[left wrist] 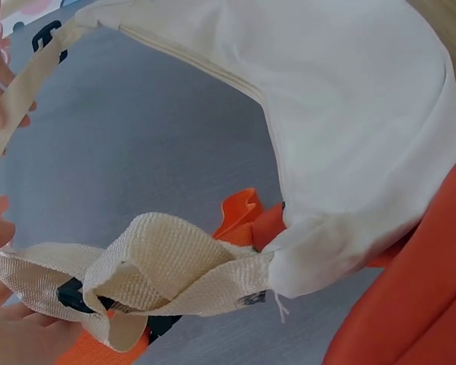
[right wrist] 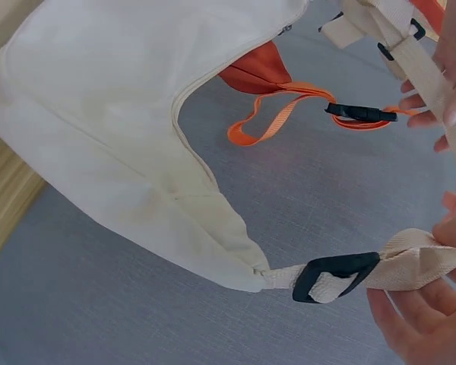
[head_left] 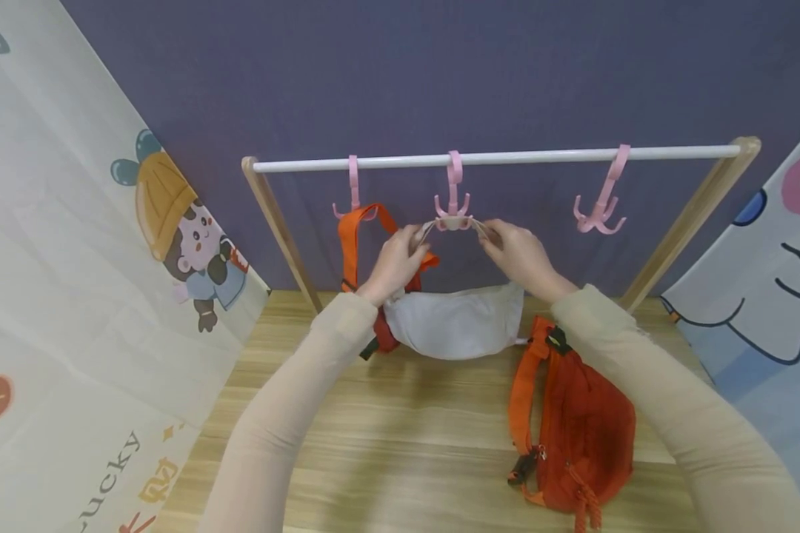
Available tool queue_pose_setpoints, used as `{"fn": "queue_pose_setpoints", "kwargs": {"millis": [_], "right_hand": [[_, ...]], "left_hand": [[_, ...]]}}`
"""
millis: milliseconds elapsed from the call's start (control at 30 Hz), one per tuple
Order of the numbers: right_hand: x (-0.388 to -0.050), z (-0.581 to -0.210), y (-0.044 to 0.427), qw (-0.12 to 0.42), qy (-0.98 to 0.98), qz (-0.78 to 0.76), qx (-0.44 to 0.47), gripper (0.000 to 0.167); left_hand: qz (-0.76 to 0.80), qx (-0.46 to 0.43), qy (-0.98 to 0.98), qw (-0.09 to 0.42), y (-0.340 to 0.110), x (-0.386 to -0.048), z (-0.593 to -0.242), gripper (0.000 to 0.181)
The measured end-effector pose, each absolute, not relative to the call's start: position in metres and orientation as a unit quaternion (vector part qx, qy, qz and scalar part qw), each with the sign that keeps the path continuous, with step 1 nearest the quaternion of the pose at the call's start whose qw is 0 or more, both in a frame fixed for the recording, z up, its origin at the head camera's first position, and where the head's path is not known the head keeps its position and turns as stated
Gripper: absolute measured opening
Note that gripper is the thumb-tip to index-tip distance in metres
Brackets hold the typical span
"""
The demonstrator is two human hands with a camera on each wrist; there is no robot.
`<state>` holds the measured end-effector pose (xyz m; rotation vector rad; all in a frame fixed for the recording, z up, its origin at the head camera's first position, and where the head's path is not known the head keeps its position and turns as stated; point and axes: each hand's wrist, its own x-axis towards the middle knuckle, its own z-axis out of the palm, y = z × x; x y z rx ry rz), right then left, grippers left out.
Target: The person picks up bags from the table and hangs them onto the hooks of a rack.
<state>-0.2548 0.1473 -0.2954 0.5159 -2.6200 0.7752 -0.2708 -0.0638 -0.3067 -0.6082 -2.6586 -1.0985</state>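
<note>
A white bag hangs below the middle pink hook, its cream strap lying over the hook's lower prongs. My left hand pinches the strap just left of the hook; my right hand pinches it on the right. In the left wrist view the strap is bunched and twisted beside my left hand. The right wrist view has a black buckle on the strap near my right hand.
An orange-red bag hangs by its orange strap from the left pink hook. Another orange-red bag lies on the wooden surface at the right. The right pink hook hangs on the white rail, holding nothing.
</note>
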Motion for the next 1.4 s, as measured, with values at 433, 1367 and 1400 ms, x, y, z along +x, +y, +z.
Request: {"fn": "queue_pose_setpoints", "kwargs": {"millis": [433, 1367, 1400], "right_hand": [[-0.249, -0.305, 0.152, 0.231, -0.905, 0.295, 0.2, 0.029], [-0.203, -0.334, 0.186, 0.284, -0.882, 0.298, 0.23, 0.026], [-0.202, -0.336, 0.188, 0.28, -0.884, 0.297, 0.23, 0.026]], "left_hand": [[-0.363, -0.22, -0.888, 0.176, -0.063, -0.261, -0.317, 0.044], [-0.394, -0.261, -0.841, 0.262, -0.045, -0.205, -0.36, 0.03], [-0.394, -0.262, -0.842, 0.259, -0.045, -0.204, -0.362, 0.029]]}}
